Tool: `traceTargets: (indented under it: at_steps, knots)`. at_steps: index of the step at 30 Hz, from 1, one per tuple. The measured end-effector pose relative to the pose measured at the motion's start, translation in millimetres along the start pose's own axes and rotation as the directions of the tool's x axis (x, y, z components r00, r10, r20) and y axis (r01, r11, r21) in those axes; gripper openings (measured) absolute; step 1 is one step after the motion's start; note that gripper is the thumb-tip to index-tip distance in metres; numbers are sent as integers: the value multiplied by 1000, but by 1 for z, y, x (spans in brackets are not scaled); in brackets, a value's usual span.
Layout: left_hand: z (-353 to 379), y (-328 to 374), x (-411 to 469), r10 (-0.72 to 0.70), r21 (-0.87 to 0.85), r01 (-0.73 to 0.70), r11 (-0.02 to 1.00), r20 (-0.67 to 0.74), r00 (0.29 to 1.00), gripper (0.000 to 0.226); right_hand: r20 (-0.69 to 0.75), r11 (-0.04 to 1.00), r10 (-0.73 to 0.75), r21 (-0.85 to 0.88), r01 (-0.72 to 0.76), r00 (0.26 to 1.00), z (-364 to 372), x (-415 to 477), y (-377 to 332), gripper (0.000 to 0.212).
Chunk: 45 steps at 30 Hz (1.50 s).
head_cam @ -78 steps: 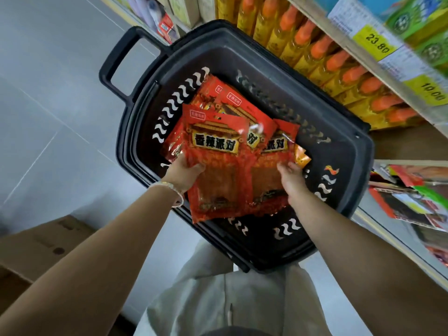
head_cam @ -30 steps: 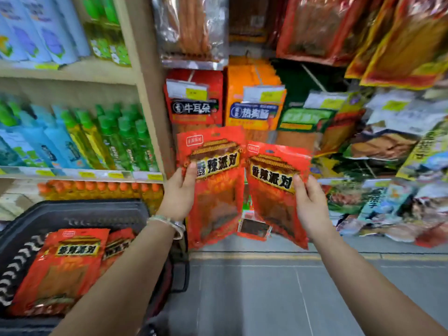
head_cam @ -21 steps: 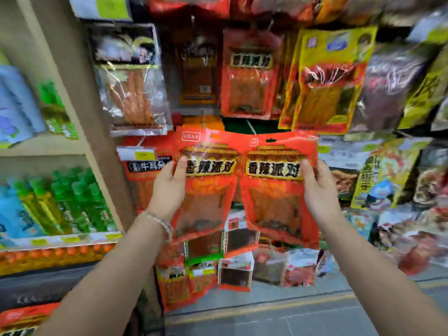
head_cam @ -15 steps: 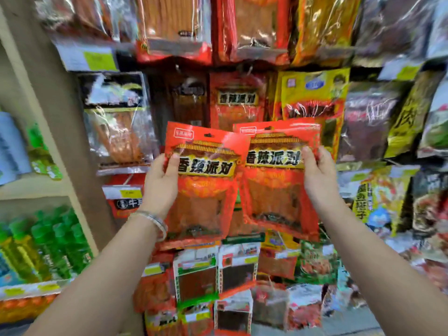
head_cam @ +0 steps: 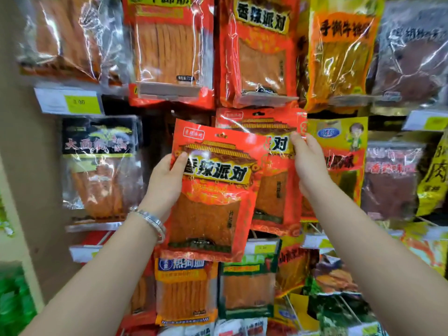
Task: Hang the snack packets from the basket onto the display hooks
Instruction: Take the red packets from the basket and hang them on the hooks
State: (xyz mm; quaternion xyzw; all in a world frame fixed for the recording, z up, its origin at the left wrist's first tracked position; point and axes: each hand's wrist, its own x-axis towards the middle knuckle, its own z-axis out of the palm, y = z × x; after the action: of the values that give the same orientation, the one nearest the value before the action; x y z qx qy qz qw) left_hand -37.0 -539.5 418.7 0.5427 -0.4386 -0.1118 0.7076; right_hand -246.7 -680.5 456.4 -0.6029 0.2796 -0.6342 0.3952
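Snack packets: two red packets are held up against the display wall. The left hand [head_cam: 167,180] grips the front packet [head_cam: 213,190] by its left edge, thumb on the face. The right hand [head_cam: 309,163] pinches the rear packet [head_cam: 274,180] at its upper right, raised just below a hanging matching packet [head_cam: 259,52]. A bracelet [head_cam: 151,220] circles the left wrist.

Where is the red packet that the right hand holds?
In the head view the right hand's packet is just right of centre, partly behind the left hand's packet, below a large hanging red packet, left of a yellow packet.
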Motion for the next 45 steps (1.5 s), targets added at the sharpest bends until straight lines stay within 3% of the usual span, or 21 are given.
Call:
traceTargets:
  at_steps: [2, 4, 7, 13, 16, 19, 22, 31, 36, 41, 45]
  knots:
    - [0, -6, 10, -8, -27, 9, 1000, 12, 1000, 22, 15, 998, 37, 40, -38, 999, 7, 11, 7, 21]
    - [1, -12, 17, -12, -43, 13, 999, 32, 999, 22, 18, 992, 98, 81, -99, 995, 12, 18, 13, 42]
    - [5, -19, 25, -16, -76, 19, 997, 45, 999, 21, 29, 987, 136, 84, -138, 990, 14, 23, 23, 52]
    - [13, -27, 34, -34, -119, 40, 992, 53, 998, 21, 58, 981, 181, 57, -184, 982, 14, 29, 39, 33]
    - [15, -29, 38, -33, -126, 39, 991, 48, 998, 21, 62, 996, 87, 23, -88, 994, 12, 25, 44, 7]
    - [15, -30, 40, -42, -132, 47, 990, 44, 998, 21, 46, 997, -64, -40, 66, 997, 6, 20, 44, 23]
    - [15, -29, 40, -34, -166, 36, 985, 18, 999, 21, 18, 985, -170, 17, 170, 985, 2, 19, 38, 18]
    - [18, -23, 34, -19, -168, 26, 985, 44, 999, 21, 44, 975, -199, 112, 193, 979, 4, 16, 14, 19]
    - [16, -23, 30, -5, -193, 14, 981, 49, 999, 21, 108, 952, -287, 139, 272, 952, 2, 9, 23, 19]
    - [16, -24, 30, -15, -197, 24, 980, 50, 999, 21, 27, 967, -204, 159, 197, 979, 5, 13, 26, 15]
    - [17, -24, 32, -20, -193, 32, 981, 60, 998, 22, 1, 982, -90, 165, 89, 996, 9, 22, 25, 36]
